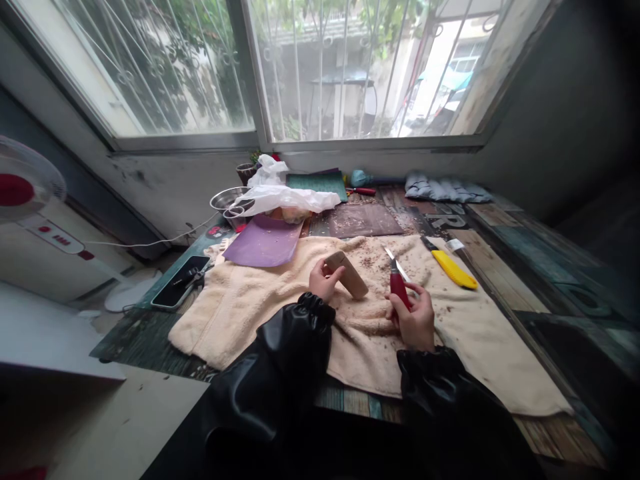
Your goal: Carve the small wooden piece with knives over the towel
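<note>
A brown wooden block (351, 277) is gripped at its upper left end between the thumb and fingers of the left hand (323, 281), tilted over a cream towel (225, 312); whether the towel is touched by the block's lower end cannot be told. A red-handled knife (399, 288) is clasped by the handle in the right hand (417, 321), its blade pointed up and away, well clear of the wood. Wood shavings (369, 261) are scattered across the cloth between and beyond the hands. At right, a yellow-handled tool (454, 269) is laid on the towel's far edge. Farther left, a purple sheet (265, 243) is partly spread over the towel, with a white plastic bag (293, 200) and a metal bowl (220, 199) set behind. A green mat (317, 183) and a grey-blue padded bundle (445, 189) are placed near the wall, below a barred window (345, 73). A dark-screened device (173, 291) is topped with small items too indistinct to name.
</note>
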`<state>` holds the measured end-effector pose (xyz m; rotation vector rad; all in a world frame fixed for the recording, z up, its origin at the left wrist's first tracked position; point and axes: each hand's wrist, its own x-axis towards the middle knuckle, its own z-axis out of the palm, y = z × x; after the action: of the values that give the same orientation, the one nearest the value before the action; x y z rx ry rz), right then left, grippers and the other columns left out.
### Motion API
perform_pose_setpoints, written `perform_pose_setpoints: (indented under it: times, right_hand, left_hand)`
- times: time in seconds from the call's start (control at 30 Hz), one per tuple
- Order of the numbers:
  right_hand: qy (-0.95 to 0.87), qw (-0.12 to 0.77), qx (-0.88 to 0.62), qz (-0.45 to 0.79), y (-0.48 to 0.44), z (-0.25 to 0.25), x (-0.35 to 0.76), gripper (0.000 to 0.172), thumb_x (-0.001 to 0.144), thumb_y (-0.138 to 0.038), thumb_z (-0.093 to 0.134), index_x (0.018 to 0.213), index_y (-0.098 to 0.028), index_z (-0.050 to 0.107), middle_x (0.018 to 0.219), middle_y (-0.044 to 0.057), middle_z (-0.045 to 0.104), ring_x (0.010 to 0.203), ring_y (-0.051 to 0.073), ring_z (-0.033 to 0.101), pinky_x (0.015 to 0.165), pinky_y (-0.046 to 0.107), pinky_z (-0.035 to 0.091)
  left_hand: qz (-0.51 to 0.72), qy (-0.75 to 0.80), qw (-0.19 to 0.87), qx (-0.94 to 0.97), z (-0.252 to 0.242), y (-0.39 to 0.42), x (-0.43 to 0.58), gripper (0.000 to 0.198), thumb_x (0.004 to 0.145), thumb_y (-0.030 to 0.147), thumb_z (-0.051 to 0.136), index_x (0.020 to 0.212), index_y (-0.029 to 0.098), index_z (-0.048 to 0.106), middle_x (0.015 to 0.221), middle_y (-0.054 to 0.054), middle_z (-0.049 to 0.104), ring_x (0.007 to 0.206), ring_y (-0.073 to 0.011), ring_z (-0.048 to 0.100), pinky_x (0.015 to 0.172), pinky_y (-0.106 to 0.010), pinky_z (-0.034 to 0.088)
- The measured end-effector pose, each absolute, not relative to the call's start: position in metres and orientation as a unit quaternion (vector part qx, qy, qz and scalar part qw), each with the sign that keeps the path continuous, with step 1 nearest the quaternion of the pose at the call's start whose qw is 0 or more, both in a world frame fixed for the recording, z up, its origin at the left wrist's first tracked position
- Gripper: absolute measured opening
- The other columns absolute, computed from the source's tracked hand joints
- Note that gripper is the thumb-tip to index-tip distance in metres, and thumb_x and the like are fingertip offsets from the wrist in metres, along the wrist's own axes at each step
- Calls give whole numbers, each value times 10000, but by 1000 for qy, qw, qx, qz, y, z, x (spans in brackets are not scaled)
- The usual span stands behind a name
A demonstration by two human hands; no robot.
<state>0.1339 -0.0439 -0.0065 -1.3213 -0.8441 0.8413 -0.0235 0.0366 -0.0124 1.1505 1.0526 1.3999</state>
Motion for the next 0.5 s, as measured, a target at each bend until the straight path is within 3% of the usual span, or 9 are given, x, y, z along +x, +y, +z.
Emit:
perform_pose_setpoints:
  times: [0.23,0.33,0.43,0.5]
  right_hand:
    - [-392,633,-554,372,-44,-10,135,442,644,-344,607,1018,-219,407,507,-72,494,353,69,423,296,162,298]
    - [-392,622,-545,402,-44,-8,135,467,644,-349,600,1046,-220,402,611,-39,556,343,62,419,281,169,293]
    - [-413,608,-543,407,-46,-3,134,500,623,-353,612,1064,-197,436,767,26,601,428,82,498,328,183,357]
    - [-416,606,-569,367,-47,-1,133,487,629,-381,598,1052,-170,480,716,27,599,431,89,504,334,186,362]
  left_hand:
    - [590,445,517,432,-7,33,-23,388,608,377,630,896,158,489,829,-42,583,724,-136,561,559,-207,465]
    - [577,478,526,402,-6,32,-23,386,582,372,643,851,161,464,794,-35,556,691,-137,548,482,-205,467]
    - [586,492,527,369,-7,33,-23,396,562,363,657,818,164,430,795,-29,527,715,-141,538,494,-242,498]
    - [596,494,521,360,-8,33,-22,402,556,360,661,806,168,412,796,-22,512,729,-140,533,516,-267,513]
